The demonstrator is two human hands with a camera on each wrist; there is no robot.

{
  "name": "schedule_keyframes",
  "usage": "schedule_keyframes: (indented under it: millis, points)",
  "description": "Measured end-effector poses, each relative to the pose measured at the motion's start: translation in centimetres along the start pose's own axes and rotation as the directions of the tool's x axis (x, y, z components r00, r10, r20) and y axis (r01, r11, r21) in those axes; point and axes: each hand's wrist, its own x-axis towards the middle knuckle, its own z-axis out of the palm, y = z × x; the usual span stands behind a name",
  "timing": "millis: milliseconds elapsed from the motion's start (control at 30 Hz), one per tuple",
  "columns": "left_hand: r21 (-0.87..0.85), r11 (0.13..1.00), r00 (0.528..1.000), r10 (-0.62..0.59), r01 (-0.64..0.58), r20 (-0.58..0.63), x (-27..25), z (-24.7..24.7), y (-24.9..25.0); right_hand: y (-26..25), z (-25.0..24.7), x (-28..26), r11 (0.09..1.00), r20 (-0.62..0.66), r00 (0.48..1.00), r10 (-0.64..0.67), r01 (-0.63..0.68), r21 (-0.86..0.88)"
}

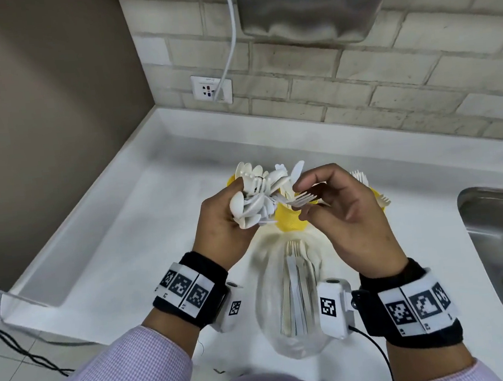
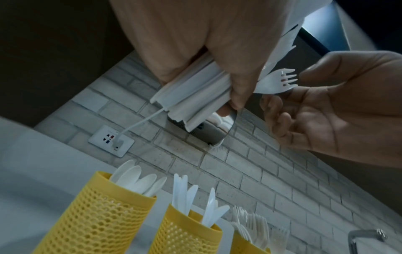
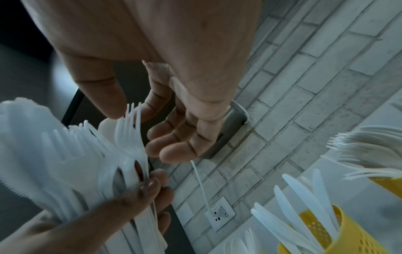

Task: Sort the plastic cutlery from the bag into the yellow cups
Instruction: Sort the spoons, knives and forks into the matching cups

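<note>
My left hand [image 1: 237, 204] grips a mixed bundle of white plastic cutlery [image 1: 257, 196] above the yellow cups. One fork [image 1: 305, 199] sticks out of the bundle to the right. My right hand [image 1: 302, 200] is at that fork's head, thumb above the tines and fingers below, loosely curled, without a firm pinch. In the left wrist view a mesh spoon cup [image 2: 104, 214], a knife cup [image 2: 185, 232] and a fork cup [image 2: 245, 244] stand in a row. The clear bag [image 1: 290, 318] lies on the counter between my wrists with more cutlery inside.
A steel sink [image 1: 502, 258] is set into the white counter [image 1: 125, 233] at the right. On the brick wall behind are an outlet [image 1: 211, 89] with a white cable and a metal appliance [image 1: 312, 3]. Black cables run over the floor at the lower left.
</note>
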Motion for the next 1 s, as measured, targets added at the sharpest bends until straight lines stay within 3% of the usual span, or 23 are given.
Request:
schedule_keyframes:
  millis: [200, 467, 567, 1000]
  points:
    - [0.026, 0.999, 0.998, 0.027, -0.025, -0.058, 1.2, 0.1, -0.2, 0.6, -0.5, 0.6, 0.999, -0.044, 0.999, 0.025, -0.027, -0.039]
    - [0.011, 0.998, 0.987, -0.055, 0.057, -0.148, 2.9, 1.0, -0.1, 1.5, -1.0, 1.9, 0.997, -0.047, 0.998, 0.029, -0.032, -0.071]
    - [-0.068, 0.992, 0.968, -0.122, 0.109, -0.219, 3.3, 1.4, -0.1, 1.8, -1.4, 2.4, 0.994, -0.025, 0.999, 0.020, -0.022, -0.102]
    - [-0.082, 0.974, 0.951, -0.222, 0.209, -0.216, 3.3, 1.7, 0.3, 2.1, -1.3, 4.2, 0.979, 0.042, 0.998, -0.040, 0.048, -0.199]
